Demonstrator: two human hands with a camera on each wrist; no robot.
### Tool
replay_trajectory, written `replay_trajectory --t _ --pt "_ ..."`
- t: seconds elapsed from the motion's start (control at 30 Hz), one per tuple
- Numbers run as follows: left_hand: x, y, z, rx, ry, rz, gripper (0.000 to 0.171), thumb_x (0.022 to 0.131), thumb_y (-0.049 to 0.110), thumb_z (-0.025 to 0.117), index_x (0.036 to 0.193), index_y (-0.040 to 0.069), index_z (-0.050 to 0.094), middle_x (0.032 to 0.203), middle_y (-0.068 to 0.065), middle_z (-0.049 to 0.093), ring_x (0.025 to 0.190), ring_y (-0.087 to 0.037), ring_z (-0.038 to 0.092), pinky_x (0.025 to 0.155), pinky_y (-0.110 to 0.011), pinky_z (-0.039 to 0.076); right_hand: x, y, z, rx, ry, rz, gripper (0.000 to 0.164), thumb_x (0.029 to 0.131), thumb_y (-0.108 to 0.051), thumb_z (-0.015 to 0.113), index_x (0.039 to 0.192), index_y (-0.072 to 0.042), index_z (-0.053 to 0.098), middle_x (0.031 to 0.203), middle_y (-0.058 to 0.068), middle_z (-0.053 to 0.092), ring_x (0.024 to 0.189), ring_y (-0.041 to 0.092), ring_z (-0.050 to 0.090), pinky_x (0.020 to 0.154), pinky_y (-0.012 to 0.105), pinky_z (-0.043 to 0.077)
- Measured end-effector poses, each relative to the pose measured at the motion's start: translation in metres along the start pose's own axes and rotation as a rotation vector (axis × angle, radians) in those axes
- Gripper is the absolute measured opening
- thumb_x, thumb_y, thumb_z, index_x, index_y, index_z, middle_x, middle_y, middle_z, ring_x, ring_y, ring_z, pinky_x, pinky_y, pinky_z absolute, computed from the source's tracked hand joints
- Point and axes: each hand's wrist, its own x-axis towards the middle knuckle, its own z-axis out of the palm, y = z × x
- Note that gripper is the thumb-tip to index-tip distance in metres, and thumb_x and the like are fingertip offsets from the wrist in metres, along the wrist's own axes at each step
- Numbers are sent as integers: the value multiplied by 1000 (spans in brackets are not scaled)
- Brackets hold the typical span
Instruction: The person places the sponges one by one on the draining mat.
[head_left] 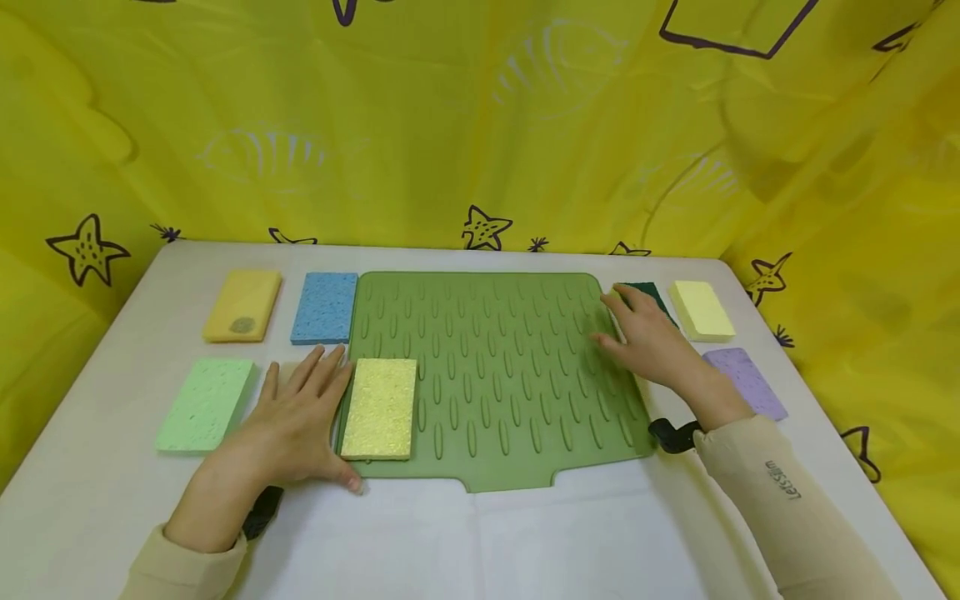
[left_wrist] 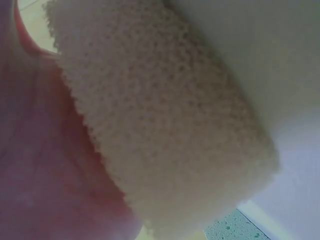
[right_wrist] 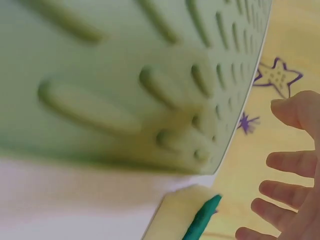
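Observation:
My left hand [head_left: 300, 425] lies spread, palm down, over a pale beige porous sponge [left_wrist: 165, 115], its fingers fairly straight. Most of that sponge is hidden from the head view. Beside the thumb, a yellow sponge [head_left: 378, 408] lies upright on the left part of a green ridged mat [head_left: 517, 392]. Over the mat's right edge hovers my right hand [head_left: 648, 337], fingers apart and holding nothing. Just beyond it is a sponge with a dark green scouring side [head_left: 654, 293], partly covered by the hand; the right wrist view shows its pale body too.
Left of the mat lie a blue sponge [head_left: 325, 308], an orange-yellow sponge [head_left: 247, 300] with a round mark, and a mint green sponge [head_left: 206, 404]. To the right are a pale yellow sponge [head_left: 702, 310] and a purple sponge [head_left: 746, 382]. A yellow patterned curtain [head_left: 420, 125] encloses the white table.

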Motion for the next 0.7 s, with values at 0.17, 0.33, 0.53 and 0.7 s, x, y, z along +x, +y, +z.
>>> replay_trajectory --t 0.17,0.33,0.53,0.7 --pt "1 1 -1 -19 -16 -7 153 40 87 73 156 1 22 166 -18 13 151 -44 9 111 -79 3 6 15 -4 14 -13 23 62 98 -22 61 145 11 38 153 36 26 139 56 26 111 67 29" --pt "2 2 -1 -7 -17 -11 153 40 85 74 156 1 22 164 -17 19 151 -44 13 111 -79 5 9 27 -7 24 -49 35 64 97 -21 61 146 11 36 154 38 23 140 56 22 113 68 25" --pt "3 2 0 11 -10 -11 151 41 86 74 156 1 24 164 -17 21 150 -43 16 111 -79 8 11 38 -8 22 -84 31 67 94 -20 62 146 12 35 154 38 20 141 57 21 113 68 23" --pt "2 1 0 12 -14 -17 151 41 86 74 156 1 24 164 -17 21 150 -43 16 110 -79 8 14 46 -9 2 -151 15 76 91 -22 66 149 12 29 155 39 16 140 59 18 111 71 22"
